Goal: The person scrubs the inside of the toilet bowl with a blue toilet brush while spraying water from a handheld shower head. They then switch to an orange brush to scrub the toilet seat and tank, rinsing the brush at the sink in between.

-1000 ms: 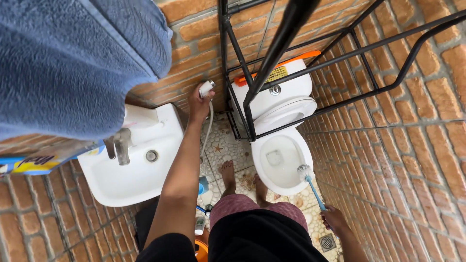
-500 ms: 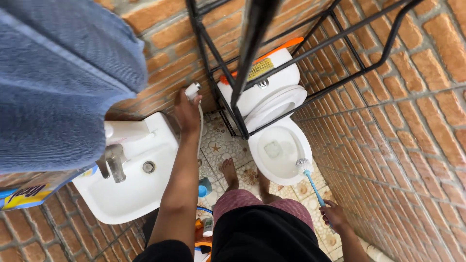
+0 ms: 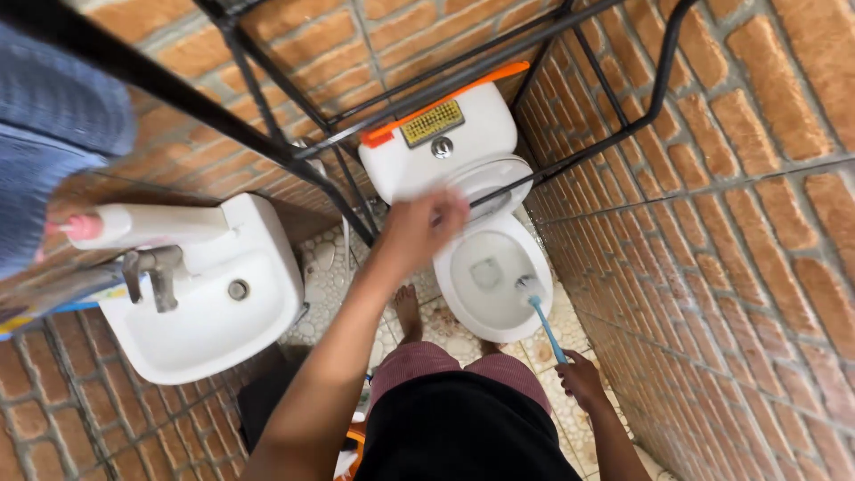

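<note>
A white toilet (image 3: 463,307) with its seat and lid (image 3: 488,176) raised stands below me against the brick wall. My left hand (image 3: 423,227) is blurred by motion in front of the raised seat, fingers spread, with nothing visible in it. My right hand (image 3: 581,379) grips the blue handle of a toilet brush (image 3: 537,307). The brush's white head rests at the right side of the bowl's rim. My bare feet (image 3: 408,312) stand on the pebble-patterned floor in front of the bowl.
A black metal rack (image 3: 294,151) straddles the toilet tank (image 3: 445,156), which has an orange-handled scrub brush (image 3: 432,120) on top. At left are a white sink (image 3: 209,334) with a faucet (image 3: 153,272), a white bottle (image 3: 151,224) and a blue towel (image 3: 49,134). Brick wall close on the right.
My left hand has let go of the white hand sprayer by the wall and swung right to the toilet seat. The view has shifted, and the brush has moved slightly over the bowl.
</note>
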